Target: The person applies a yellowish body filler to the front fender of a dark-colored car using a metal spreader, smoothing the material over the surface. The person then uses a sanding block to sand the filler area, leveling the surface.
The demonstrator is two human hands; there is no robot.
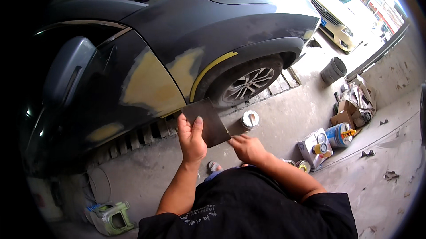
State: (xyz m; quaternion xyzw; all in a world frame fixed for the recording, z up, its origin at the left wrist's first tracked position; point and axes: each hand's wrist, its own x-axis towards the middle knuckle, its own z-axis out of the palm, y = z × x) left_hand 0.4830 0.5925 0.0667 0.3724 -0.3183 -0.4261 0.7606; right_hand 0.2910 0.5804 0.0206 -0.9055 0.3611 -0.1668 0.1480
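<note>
My left hand (193, 139) is closed on a dark, flat rectangular sheet (207, 121), its thumb lying across the near face. Whether this is sandpaper or a thin board, I cannot tell. At the sheet's lower right edge, my right hand (249, 149) is closed with its fingertips against that edge; what they pinch is hidden. Beyond the sheet stands a dark grey car (230, 21). A tan, sanded filler patch (148, 83) spans its front door and fender. Yellow masking tape (213, 68) follows the wheel arch trim above the front wheel (248, 83).
A white-lidded can (250, 119) stands on the floor near the wheel. To the right are a white box (314, 148), a blue tin (339, 134), cardboard (344, 114) and a dark bucket (333, 70). A green stool (116, 219) sits lower left. A white car (341, 15) is behind.
</note>
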